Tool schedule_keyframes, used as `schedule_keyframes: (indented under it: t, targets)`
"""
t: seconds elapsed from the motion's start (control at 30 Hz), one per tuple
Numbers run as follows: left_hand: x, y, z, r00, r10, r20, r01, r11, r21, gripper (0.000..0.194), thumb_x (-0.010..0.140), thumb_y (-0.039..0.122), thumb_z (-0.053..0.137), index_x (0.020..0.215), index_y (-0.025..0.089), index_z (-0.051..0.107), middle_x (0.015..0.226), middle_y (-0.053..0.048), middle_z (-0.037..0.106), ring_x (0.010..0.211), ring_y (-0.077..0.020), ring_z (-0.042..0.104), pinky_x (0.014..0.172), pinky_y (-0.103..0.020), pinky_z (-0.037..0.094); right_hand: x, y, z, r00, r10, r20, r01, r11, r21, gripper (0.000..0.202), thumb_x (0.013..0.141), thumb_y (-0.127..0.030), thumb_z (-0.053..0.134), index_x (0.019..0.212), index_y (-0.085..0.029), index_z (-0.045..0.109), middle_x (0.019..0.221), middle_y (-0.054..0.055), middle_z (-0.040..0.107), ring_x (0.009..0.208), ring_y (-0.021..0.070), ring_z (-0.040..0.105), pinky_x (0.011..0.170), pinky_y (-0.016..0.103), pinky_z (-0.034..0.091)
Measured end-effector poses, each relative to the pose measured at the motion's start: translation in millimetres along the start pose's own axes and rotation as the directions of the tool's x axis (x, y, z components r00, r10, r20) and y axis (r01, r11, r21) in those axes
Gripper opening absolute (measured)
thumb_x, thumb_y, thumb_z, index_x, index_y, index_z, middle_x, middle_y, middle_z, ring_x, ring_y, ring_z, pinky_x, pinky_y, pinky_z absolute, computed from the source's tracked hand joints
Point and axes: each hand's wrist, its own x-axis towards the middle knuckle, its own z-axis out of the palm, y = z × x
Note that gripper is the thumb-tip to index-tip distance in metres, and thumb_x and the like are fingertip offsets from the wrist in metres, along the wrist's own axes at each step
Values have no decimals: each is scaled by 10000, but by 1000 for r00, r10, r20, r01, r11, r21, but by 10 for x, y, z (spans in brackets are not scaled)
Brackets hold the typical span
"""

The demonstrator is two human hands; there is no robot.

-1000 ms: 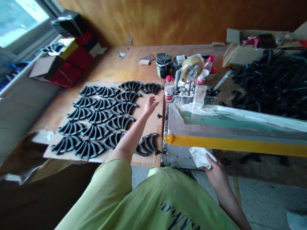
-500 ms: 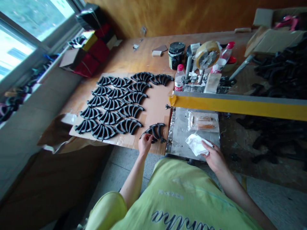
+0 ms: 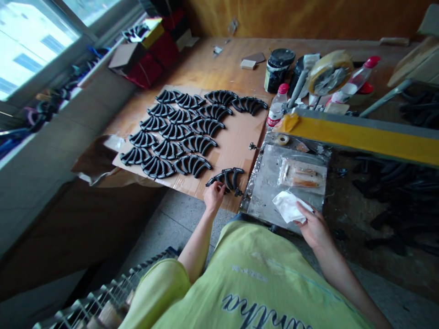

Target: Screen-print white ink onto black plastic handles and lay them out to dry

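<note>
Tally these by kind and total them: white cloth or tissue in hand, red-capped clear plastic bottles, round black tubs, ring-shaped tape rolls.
White cloth or tissue in the right hand: 1
Red-capped clear plastic bottles: 2
Round black tubs: 2
Ring-shaped tape rolls: 2
Total: 7

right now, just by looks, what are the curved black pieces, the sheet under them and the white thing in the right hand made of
Curved black pieces: perhaps plastic or rubber, smooth with glossy highlights. Sheet: probably cardboard, being flat, brown and mostly matt. White thing in the right hand: thin cloth or paper, matt and creased; which one is unclear.
</note>
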Motion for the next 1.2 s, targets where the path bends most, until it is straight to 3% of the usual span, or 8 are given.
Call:
schedule_keyframes:
  t: [0.23, 0.47, 0.63, 0.73, 0.8, 0.9, 1.03, 1.2]
  targets:
    - [11, 61, -16, 1000, 15, -10, -14, 994, 109, 258, 905, 434, 518, 995, 248, 672, 994, -36, 706, 878, -174, 645, 690, -260, 429, -20, 39, 10, 1000, 9, -15, -9, 1000, 0, 360, 602, -291, 872, 918, -202, 724, 879, 12, 755, 731, 158, 695, 575, 215, 542]
    - [148, 320, 62, 1000, -1, 1, 1, 959, 285, 381, 856, 546, 506, 881, 220, 701, 1001, -97, 724, 964, -269, 666, 791, -353, 484, -45, 42, 63, 1000, -5, 14, 5, 1000, -19, 371, 596, -310, 871, 917, -190, 728, 895, 36, 757, 761, 184, 704, 612, 247, 552]
    - [177, 399, -147, 988, -150, -20, 151, 966, 212, 324, 842, 478, 499, 866, 224, 698, 948, -110, 740, 934, -292, 681, 760, -359, 485, -12, 61, 37, 998, -65, 13, 65, 996, -54, 385, 591, -345, 866, 907, -186, 715, 895, 40, 752, 761, 200, 702, 634, 281, 554]
    - [23, 422, -326, 997, -37, -60, 42, 996, 82, 296, 856, 448, 498, 917, 218, 675, 862, -81, 742, 861, -253, 691, 731, -318, 478, 53, 77, -3, 967, -255, -25, 245, 951, -191, 386, 651, -413, 817, 945, -187, 710, 907, 46, 749, 800, 219, 700, 708, 329, 561]
    - [-148, 456, -368, 991, 131, -6, -131, 990, -47, 257, 858, 412, 526, 965, 218, 656, 806, -39, 735, 757, -192, 682, 686, -267, 469, 95, 67, -1, 897, -442, -4, 409, 832, -374, 365, 724, -445, 751, 984, -190, 720, 971, 60, 749, 897, 236, 695, 819, 368, 551]
    - [-435, 520, -260, 917, 369, 152, -345, 924, -165, 207, 845, 357, 578, 978, 220, 661, 770, -5, 716, 655, -137, 641, 620, -222, 450, 127, 26, 69, 782, -595, 185, 565, 551, -614, 335, 839, -431, 630, 1065, -204, 728, 1103, 77, 732, 1040, 251, 670, 951, 395, 510]
    - [-675, 543, 12, 837, 495, 234, -460, 867, -191, 164, 834, 257, 608, 968, 201, 684, 888, -40, 718, 746, -145, 649, 685, -232, 487, 141, 36, 230, 647, -585, 488, 712, 235, -662, 334, 927, -283, 510, 1211, -248, 682, 1237, 50, 680, 1151, 230, 635, 1028, 389, 485]
    - [-691, 479, 140, 844, 485, 229, -440, 870, -221, 174, 856, 279, 620, 987, 187, 689, 927, -60, 710, 783, -158, 649, 725, -260, 513, 182, 242, 390, 493, -443, 749, 819, -55, -571, 485, 921, -82, 392, 1327, -238, 607, 1335, 38, 614, 1276, 205, 546, 1117, 396, 428]
